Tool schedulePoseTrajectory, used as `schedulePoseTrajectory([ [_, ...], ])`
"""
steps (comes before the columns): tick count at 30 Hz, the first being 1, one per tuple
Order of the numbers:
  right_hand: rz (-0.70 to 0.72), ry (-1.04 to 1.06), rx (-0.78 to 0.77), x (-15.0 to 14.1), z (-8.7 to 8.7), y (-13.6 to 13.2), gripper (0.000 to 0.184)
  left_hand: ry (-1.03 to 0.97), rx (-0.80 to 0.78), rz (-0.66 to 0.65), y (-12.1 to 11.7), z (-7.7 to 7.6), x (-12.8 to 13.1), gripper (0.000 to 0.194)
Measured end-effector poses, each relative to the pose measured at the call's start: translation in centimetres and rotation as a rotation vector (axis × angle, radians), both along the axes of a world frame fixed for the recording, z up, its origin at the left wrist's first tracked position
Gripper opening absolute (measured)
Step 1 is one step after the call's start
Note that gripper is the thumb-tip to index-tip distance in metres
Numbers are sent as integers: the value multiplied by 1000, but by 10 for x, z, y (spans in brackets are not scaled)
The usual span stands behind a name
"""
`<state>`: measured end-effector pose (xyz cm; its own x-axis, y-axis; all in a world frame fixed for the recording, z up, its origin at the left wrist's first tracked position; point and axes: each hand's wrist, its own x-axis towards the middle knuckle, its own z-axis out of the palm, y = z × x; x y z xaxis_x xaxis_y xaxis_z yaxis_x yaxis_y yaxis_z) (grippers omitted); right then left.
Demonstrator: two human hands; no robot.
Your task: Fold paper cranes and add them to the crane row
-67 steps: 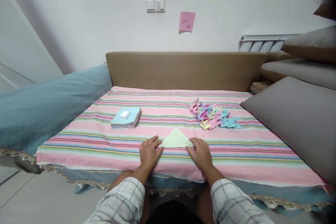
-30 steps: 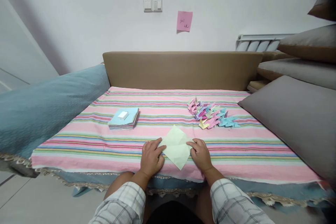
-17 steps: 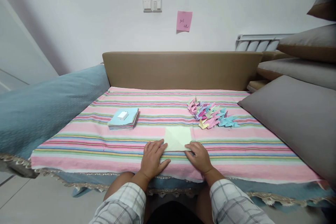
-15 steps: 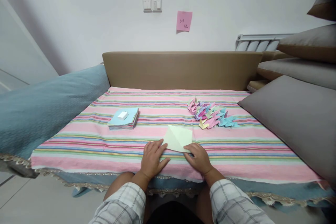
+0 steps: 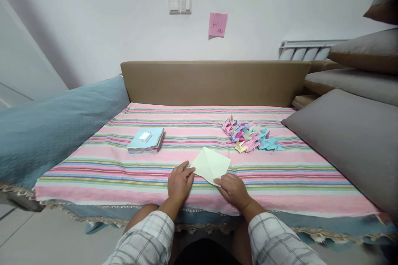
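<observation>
A pale green square of origami paper [image 5: 214, 162], with crease lines across it, lies turned at an angle on the striped cloth. At its left corner, my left hand [image 5: 180, 183] pinches the edge between thumb and fingers. My right hand [image 5: 234, 189] has its fingers curled and grips the near corner, which lifts slightly towards me. The underside of the paper is hidden.
Folded paper cranes [image 5: 250, 136] in several colours are bunched to the right. A stack of coloured paper [image 5: 144, 145] with a small white block [image 5: 145, 136] on top sits at the left. Grey cushions [image 5: 345, 140] border the right side; a brown backrest [image 5: 214, 83] stands behind.
The paper has turned clockwise a little, its near corner now drawn towards me. My left fingers have closed from spread to a pinch, and my right fingers have curled in at the near corner.
</observation>
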<state>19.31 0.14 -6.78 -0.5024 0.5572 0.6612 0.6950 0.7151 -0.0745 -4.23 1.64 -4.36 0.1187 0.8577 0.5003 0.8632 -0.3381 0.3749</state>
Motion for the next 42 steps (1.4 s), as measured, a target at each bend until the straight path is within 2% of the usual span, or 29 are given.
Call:
schedulePoseTrajectory([
  [4,-68,50,14,-2,3,-2,19,-26,-17,-26,3,-1,-2,17],
  [9,-240,221,-6,-3,4,1,29,-48,-61,-163,6,2,-13,18],
  [13,-202,217,-95,-1,3,4,31,-17,-66,-224,11,8,-27,19],
  [20,-244,255,-166,-2,5,5,26,90,-4,-181,7,9,-34,23],
  [25,-278,268,-180,-2,3,4,22,86,12,-163,4,8,-31,24],
  [32,-425,305,-115,-2,-2,8,23,80,35,-145,2,8,-30,22],
  [42,-471,290,-171,-4,2,6,16,50,39,-129,2,8,-30,17],
])
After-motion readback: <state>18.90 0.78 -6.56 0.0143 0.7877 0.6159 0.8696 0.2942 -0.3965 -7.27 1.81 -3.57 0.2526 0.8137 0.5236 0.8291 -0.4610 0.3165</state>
